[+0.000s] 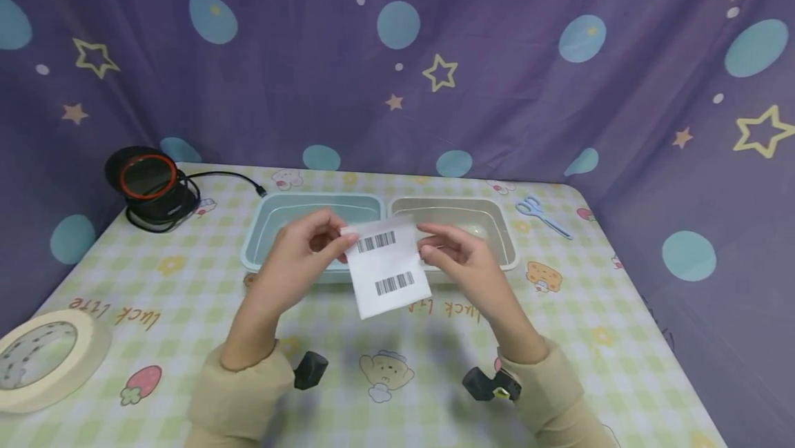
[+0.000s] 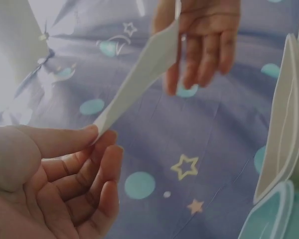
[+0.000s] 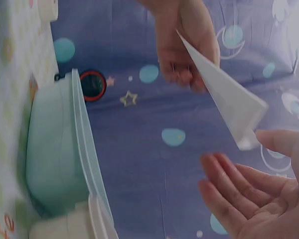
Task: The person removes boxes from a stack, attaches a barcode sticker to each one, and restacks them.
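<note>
A white paper sheet with two printed barcodes [image 1: 385, 261] is held up, slightly tilted, over the front of the two bins. My left hand [image 1: 306, 255] pinches its left edge between thumb and fingers; the left wrist view shows the sheet [image 2: 139, 69] nearly edge-on in that pinch. At the sheet's right edge is my right hand [image 1: 462, 255]. In the right wrist view the right hand [image 3: 259, 194] has its fingers spread and its thumb beside the sheet's corner; whether the thumb touches the paper I cannot tell.
Behind the hands stand a light blue bin [image 1: 267, 227] and a beige bin [image 1: 509, 241], side by side. Blue scissors [image 1: 543, 217] lie right of them. A black device with a cable [image 1: 152, 186] stands back left, and a tape roll [image 1: 93, 344] sits front left.
</note>
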